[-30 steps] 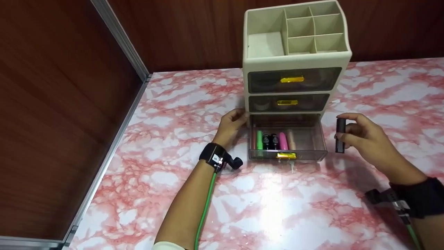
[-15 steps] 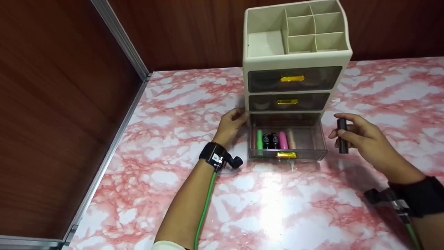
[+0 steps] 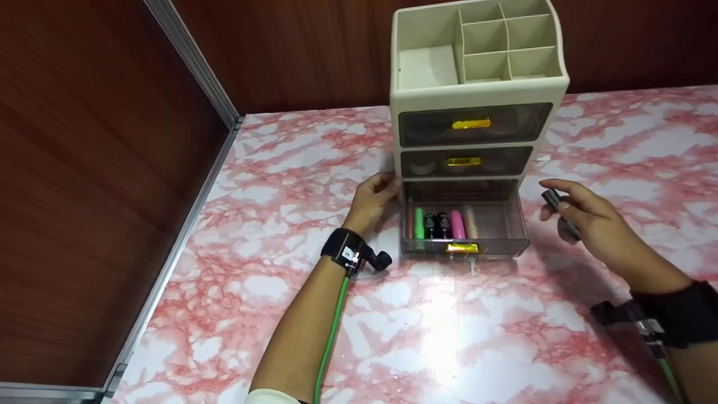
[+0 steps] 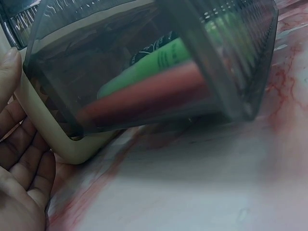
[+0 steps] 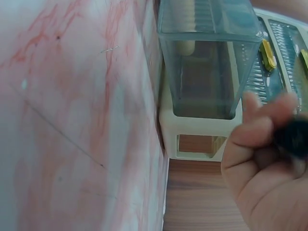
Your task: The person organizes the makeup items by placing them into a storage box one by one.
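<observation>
In the head view a cream drawer organizer stands on the marbled table, its bottom clear drawer pulled out. Inside, toward the left, several slim tubes lie side by side: a green tube, two black ones, a pink tube and a beige tube. A reddish tube shows through the drawer wall in the left wrist view. My left hand rests against the organizer's lower left side, thumb by its front edge. Right of the drawer, my right hand holds a dark, tilted cosmetic tube, partly hidden by fingers.
Two upper drawers with gold handles, the top drawer and the middle drawer, are closed. Open compartments top the organizer. A brown panel with a metal edge borders the table on the left.
The dark tube in my right hand has gone from upright to tilted, its lower end swinging right toward the palm. My left hand keeps its place on the organizer.
</observation>
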Tool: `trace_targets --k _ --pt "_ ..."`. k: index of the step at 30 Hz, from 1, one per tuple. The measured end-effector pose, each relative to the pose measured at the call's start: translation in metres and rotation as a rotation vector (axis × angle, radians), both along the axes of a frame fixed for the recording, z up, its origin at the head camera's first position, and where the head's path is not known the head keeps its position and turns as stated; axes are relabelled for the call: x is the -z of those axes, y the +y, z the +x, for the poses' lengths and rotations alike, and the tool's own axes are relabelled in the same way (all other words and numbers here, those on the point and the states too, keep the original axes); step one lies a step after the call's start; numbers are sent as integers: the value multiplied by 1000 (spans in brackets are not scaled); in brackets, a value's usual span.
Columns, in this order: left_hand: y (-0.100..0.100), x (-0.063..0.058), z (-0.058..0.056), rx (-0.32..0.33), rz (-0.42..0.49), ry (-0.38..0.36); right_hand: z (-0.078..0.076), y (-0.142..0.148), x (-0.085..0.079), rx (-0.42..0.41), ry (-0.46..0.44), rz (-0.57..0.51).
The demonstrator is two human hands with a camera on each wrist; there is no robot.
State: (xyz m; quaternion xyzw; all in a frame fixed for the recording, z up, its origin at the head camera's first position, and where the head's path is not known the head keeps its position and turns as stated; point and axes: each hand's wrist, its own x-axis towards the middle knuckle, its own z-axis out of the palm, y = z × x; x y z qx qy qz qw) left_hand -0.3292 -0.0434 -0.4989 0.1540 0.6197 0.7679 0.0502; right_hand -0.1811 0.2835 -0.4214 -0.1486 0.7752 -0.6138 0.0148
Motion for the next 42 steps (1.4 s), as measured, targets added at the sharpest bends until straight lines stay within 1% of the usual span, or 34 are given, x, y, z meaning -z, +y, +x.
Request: trace_targets --k 2,7,10,13,16,20,23,26,31,34,38,42 --pt "0 0 0 1 10 5 0 -1 0 42 -8 41" --pt "0 0 1 25 39 -36 1 -4 -1 201 -33 243" --pt "0 -1 2 28 45 -51 2 -5 -1 241 -42 310" --pt "1 -2 2 24 39 -43 2 -5 -1 250 -44 318" --pt "1 -2 2 25 32 -37 1 -4 0 258 -24 324" --pt "1 -2 1 18 15 -33 1 -3 2 293 8 369" --pt "0 -1 1 11 11 -33 1 -1 2 317 8 385" --pt "0 -1 0 7 5 -34 1 -1 3 309 -1 378" --pt "0 -3 0 -4 -19 -9 3 -4 1 270 8 388" --pt "-1 -3 1 -1 -8 -4 4 -6 -2 276 12 412" --pt "-1 -3 1 14 31 -31 6 -8 -6 292 4 436" --pt "-1 -1 2 31 49 -59 7 -10 -11 308 15 398"
